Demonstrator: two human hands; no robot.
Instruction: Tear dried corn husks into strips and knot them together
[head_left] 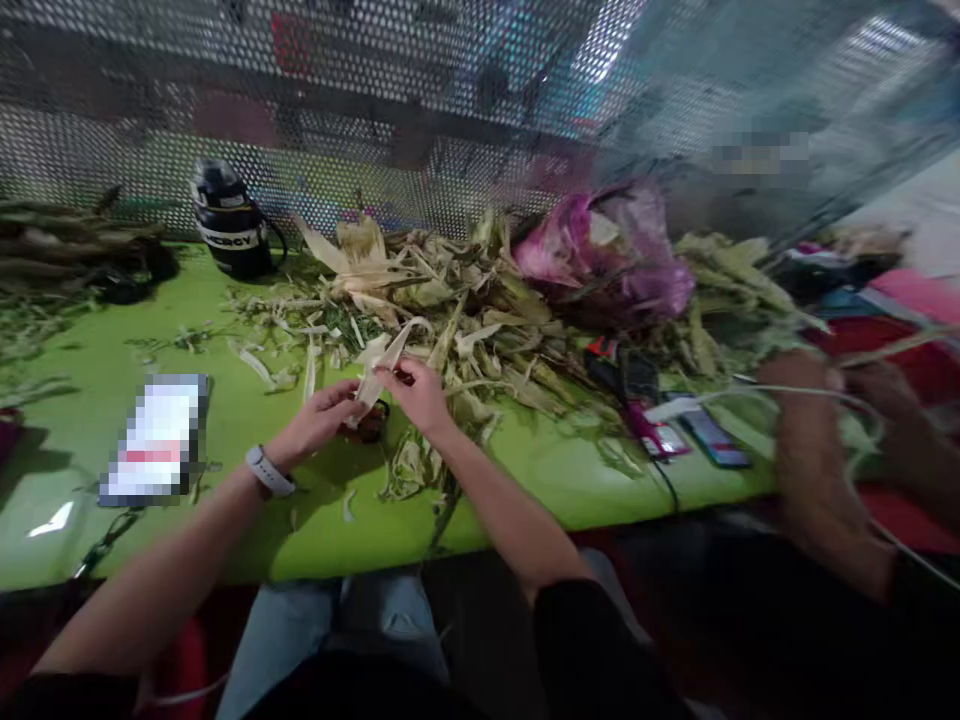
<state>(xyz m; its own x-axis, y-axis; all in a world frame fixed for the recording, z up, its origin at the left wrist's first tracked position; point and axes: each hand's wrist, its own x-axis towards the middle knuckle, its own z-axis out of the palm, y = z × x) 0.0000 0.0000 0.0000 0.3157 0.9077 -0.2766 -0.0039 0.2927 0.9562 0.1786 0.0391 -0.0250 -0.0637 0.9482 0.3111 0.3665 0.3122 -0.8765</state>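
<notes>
Denim-clad legs [277,630] fill the foreground, cut off at the frame's bottom edge, below a green table [330,540]. At center, a left hand [335,408] and right hand [420,398] pinch a pale husk [391,352] between them, fingers drawn close; a dark object [371,424] beneath is mostly hidden. A phone [157,435], its screen blurred out, lies at left. At right, a second phone [716,435] rests near a co-worker's arms [814,430], whose hands are too blurred to read. Just beyond the hands, a husk pile [442,280] crowds the center, a purple bag [637,260] upon it at upper right. A black jug [232,225] stands upper left, before a perforated panel [420,90]; shapes behind it are indistinct.
</notes>
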